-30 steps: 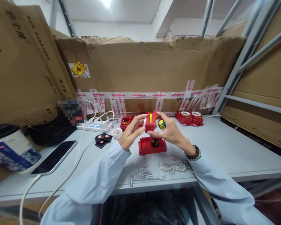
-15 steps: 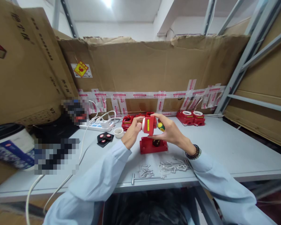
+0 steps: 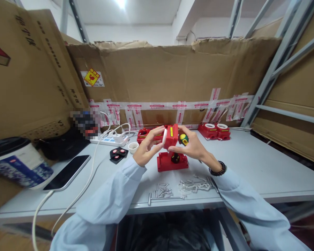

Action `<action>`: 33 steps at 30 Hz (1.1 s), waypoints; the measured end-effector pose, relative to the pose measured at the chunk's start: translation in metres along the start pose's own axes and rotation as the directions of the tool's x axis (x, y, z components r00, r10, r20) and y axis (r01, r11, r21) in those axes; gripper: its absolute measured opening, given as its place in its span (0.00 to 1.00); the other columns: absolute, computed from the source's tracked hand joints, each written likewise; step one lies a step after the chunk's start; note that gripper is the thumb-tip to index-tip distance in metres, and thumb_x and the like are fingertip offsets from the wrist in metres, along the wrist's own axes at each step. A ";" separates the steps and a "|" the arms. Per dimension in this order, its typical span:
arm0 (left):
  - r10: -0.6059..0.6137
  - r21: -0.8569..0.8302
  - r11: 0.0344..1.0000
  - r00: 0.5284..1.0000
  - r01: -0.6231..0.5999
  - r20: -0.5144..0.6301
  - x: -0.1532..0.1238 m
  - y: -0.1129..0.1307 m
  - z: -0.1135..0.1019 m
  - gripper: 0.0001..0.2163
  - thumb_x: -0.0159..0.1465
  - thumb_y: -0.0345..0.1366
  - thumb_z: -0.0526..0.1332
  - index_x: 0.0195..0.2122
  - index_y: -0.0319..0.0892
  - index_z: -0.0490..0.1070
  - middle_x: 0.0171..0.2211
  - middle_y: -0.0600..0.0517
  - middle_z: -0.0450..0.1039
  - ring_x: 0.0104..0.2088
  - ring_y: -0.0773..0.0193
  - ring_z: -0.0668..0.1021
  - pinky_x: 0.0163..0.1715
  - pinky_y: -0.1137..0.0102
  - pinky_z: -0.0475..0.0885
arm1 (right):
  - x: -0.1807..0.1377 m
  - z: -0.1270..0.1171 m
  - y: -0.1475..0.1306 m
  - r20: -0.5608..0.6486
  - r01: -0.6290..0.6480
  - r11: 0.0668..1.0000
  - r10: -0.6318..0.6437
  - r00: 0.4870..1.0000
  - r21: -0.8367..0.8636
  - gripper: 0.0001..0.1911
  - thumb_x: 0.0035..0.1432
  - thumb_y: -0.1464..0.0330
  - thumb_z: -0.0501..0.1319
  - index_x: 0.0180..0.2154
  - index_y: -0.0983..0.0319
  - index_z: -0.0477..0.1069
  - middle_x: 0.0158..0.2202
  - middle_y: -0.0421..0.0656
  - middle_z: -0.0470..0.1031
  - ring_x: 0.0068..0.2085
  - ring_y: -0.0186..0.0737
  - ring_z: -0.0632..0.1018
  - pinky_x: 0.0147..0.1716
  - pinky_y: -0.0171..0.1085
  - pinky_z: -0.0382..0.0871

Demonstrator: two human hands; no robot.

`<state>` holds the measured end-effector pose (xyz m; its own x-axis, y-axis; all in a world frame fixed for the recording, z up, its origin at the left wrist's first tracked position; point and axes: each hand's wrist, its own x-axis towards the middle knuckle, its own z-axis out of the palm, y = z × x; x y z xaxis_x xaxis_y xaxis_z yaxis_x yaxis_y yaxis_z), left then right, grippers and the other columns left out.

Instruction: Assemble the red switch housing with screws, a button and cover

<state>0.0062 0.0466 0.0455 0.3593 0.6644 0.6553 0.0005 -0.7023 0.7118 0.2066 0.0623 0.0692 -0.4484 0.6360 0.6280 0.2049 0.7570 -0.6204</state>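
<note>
Grey bench (image 3: 251,167), cardboard wall behind. I'm pinching the red box (image 3: 171,136) between both hands, left hand (image 3: 146,150) steadying its white-ringed end, right hand (image 3: 192,146) also gripping a green-yellow screwdriver (image 3: 183,139). Below my fingers sits the base (image 3: 172,161), screws (image 3: 163,191) nearer me.

Grey worktable (image 3: 251,167), taped cardboard backdrop (image 3: 172,76), metal shelving (image 3: 274,59), bright ceiling light (image 3: 119,3)

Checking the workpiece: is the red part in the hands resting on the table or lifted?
Lifted: both hands, left hand and right hand, hold the red part above the red base.
</note>
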 end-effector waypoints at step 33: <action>-0.130 0.133 0.979 0.978 0.152 -0.164 -0.005 -0.009 0.001 0.18 0.62 0.45 0.55 0.48 0.38 0.66 0.37 0.47 0.72 0.35 0.62 0.74 0.38 0.67 0.69 | -0.001 0.003 0.005 0.065 0.022 0.992 -0.014 0.998 -0.126 0.35 0.40 0.57 0.69 0.50 0.61 0.62 0.43 0.46 0.75 0.42 0.43 0.76 0.42 0.41 0.69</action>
<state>0.0056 0.0490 0.0355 0.1987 0.7826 0.5899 0.1788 -0.6208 0.7633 0.2059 0.0649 0.0640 -0.5065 0.6145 0.6049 0.3026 0.7836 -0.5426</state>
